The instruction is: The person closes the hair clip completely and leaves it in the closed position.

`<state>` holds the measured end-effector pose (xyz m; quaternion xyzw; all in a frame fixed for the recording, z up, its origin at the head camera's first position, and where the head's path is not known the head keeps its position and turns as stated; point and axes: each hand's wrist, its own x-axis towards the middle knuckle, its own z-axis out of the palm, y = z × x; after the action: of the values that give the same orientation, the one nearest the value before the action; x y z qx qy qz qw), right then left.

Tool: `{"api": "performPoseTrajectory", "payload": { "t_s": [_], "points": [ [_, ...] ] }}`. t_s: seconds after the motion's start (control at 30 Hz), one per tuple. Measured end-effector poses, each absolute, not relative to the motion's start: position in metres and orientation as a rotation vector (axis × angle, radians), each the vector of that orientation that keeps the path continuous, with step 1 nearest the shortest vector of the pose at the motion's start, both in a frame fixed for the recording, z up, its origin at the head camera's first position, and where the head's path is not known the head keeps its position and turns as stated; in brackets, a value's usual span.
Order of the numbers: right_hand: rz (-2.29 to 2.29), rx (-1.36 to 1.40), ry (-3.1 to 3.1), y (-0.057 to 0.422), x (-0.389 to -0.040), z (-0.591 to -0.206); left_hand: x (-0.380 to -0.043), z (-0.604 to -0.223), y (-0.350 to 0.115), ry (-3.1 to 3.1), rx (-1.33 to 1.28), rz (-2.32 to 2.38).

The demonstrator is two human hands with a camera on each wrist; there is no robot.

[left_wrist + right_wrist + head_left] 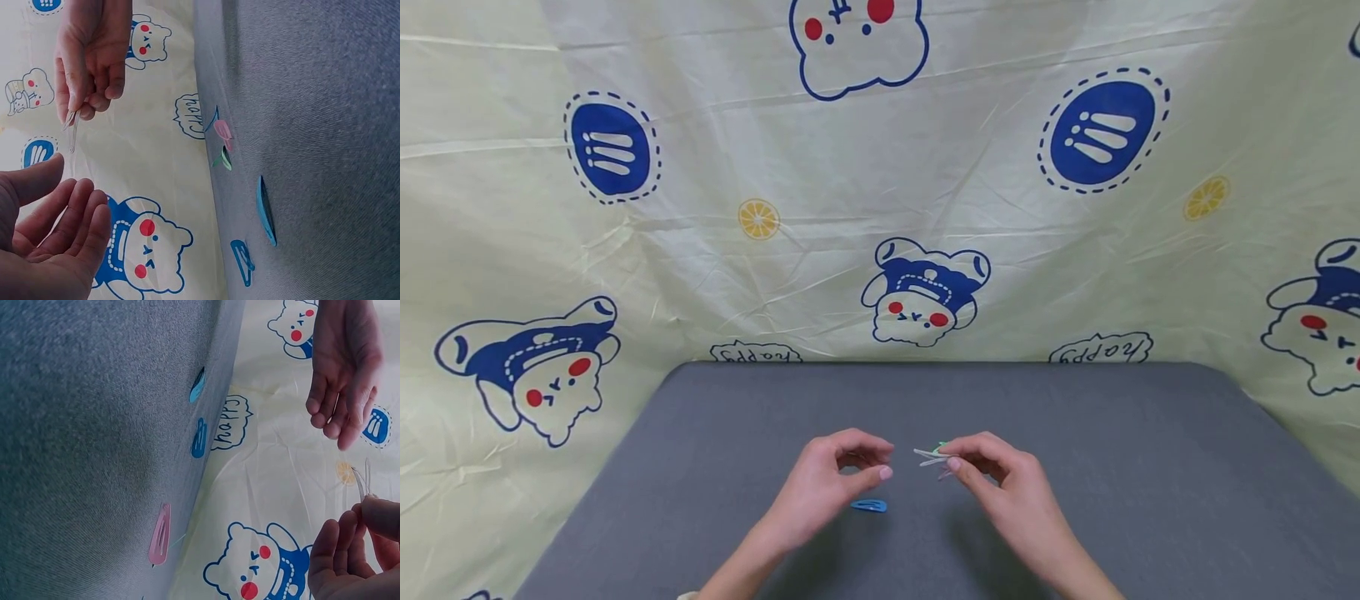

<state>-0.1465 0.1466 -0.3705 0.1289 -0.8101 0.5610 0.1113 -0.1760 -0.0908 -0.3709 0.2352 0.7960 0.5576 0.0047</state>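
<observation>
My right hand [1011,483] pinches a whitish snap hair clip [931,457] between thumb and fingertips, above the table. The clip's two prongs stand apart, pointing toward my left hand [835,479]. That hand holds nothing; its thumb and loosely bent fingers are spread apart, just short of the clip's end. In the right wrist view, the held hair clip [362,478] rises thin and pale from the fingertips. A blue hair clip [869,505] lies on the table below my left hand.
On the grey table [700,467] lie a pink hair clip [223,131], a green hair clip [226,159] and two blue hair clips, one light blue [265,212], the other darker [241,259]. A printed cloth [700,275] hangs behind the table.
</observation>
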Motion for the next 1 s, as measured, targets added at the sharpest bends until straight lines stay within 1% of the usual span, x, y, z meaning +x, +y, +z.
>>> {"api": "performPoseTrajectory", "payload": {
  "t_s": [0.27,0.67,1.0],
  "points": [
    [1.614,0.536,-2.298,0.145,-0.145,-0.382,-0.172,-0.378,-0.082,2.485,0.774,1.743],
    [1.683,0.451,-2.434,0.140,-0.141,-0.383,-0.165,-0.385,-0.072,2.569,0.802,1.727],
    [1.737,0.535,-2.426,0.147,-0.146,-0.391,-0.166,-0.390,-0.069,2.588,0.848,1.774]
  ]
}}
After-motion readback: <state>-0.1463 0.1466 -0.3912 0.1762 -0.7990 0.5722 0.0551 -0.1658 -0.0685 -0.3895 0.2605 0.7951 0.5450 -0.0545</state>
